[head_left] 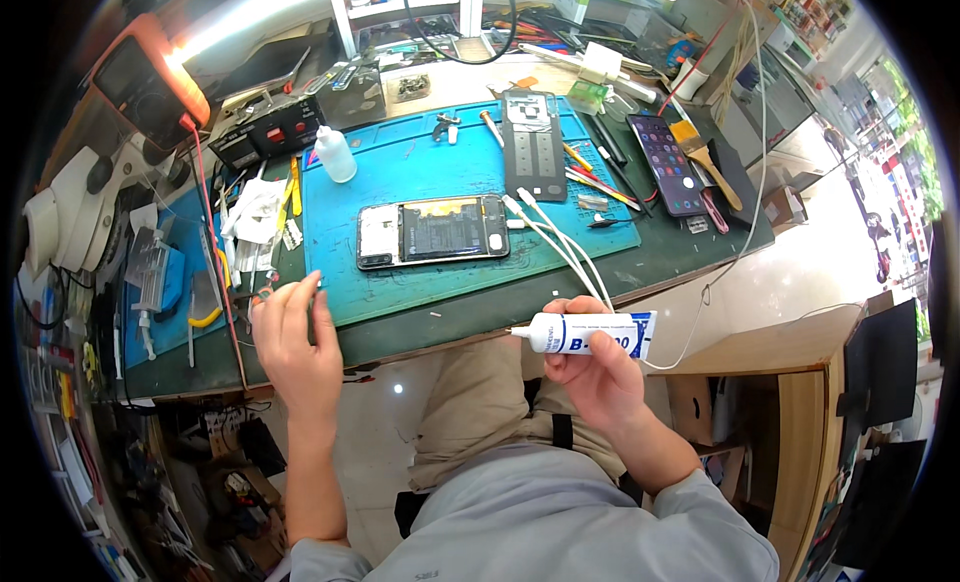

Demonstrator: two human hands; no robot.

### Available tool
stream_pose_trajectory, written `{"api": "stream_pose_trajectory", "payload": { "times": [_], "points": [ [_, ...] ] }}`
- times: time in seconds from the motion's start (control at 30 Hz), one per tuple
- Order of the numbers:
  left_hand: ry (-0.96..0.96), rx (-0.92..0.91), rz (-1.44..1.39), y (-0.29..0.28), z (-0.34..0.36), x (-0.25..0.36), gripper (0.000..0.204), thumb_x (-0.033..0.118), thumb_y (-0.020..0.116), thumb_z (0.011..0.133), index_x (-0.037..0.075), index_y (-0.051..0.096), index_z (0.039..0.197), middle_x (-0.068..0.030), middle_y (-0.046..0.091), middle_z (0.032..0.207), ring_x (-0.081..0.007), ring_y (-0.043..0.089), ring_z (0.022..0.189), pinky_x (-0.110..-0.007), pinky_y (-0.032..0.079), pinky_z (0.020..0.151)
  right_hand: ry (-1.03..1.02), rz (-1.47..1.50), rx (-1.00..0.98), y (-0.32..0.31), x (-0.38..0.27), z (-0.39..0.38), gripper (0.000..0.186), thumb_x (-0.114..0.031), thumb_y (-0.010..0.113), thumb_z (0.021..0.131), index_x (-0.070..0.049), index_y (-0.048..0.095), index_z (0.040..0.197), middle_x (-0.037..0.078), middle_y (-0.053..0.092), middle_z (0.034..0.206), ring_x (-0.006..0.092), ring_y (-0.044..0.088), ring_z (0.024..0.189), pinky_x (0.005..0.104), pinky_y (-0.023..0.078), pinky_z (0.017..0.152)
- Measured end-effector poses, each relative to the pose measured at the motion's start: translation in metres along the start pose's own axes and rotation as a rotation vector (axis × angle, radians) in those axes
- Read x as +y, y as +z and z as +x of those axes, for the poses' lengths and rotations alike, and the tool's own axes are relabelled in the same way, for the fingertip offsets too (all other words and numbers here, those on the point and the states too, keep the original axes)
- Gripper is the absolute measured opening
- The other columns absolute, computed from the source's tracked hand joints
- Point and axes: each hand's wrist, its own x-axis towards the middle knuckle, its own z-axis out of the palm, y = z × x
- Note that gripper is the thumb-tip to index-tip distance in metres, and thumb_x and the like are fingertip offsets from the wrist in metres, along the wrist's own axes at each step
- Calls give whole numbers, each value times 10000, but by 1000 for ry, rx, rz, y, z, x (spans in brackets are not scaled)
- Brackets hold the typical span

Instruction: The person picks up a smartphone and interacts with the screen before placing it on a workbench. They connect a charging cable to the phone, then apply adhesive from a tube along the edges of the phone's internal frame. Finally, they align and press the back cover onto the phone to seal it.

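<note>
Tube (585,334) sits in right hand (606,380); whether left hand (297,344) holds anything, I cannot tell.

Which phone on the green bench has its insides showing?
The black-framed rectangular phone on the blue work mat, its dark flat battery exposed; the black rectangular phone at the right shows a lit screen.

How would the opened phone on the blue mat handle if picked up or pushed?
The opened phone likely feels stiff, being a flat slab. It's probably fragile, with its inner parts exposed. Lying flat, it should slide rather than tip.
</note>
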Motion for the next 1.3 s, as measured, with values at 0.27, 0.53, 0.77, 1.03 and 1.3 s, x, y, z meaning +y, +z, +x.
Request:
{"api": "stream_pose_trajectory", "payload": {
  "times": [0.27,0.53,0.77,1.03,1.3],
  "points": [
    [51,33,-138,9,0,6,204,12,686,889,56,706,1087,-98,681,1006,-283,626,903,-401,463,850,-53,-334,-214,38,-21,67,443,-287,718,941,-18,563,1257,182,625,1254,143,648,827,265,549,672],
    [196,-194,-89,1,1,1,414,384,698,888,62,708,1148,-43,631,1025,-224,572,867,-370,434,759,229,-804,-358,86,-7,187,320,-270,712,951,8,696,1109,75,709,923,103,640,715,250,527,635],
    [228,-222,-61,3,-2,-2,513,497,648,897,49,721,1135,-40,607,1033,-199,561,874,-346,439,737,333,-916,-379,88,8,207,308,-248,731,932,-3,694,1116,82,725,945,95,645,723,233,531,654],
    [194,-216,-83,7,-3,-4,516,521,590,942,56,736,1112,-38,615,988,-219,558,821,-361,416,696,384,-913,-451,86,8,216,397,-269,783,883,16,671,1135,107,708,1032,107,643,734,239,533,633],
    [191,-224,-87,6,-3,-4,530,533,587,940,52,737,1108,-36,616,983,-216,559,827,-363,411,702,336,-869,-449,83,11,220,416,-283,832,855,-21,681,1141,45,708,986,86,655,828,225,535,638]
  ]
}}
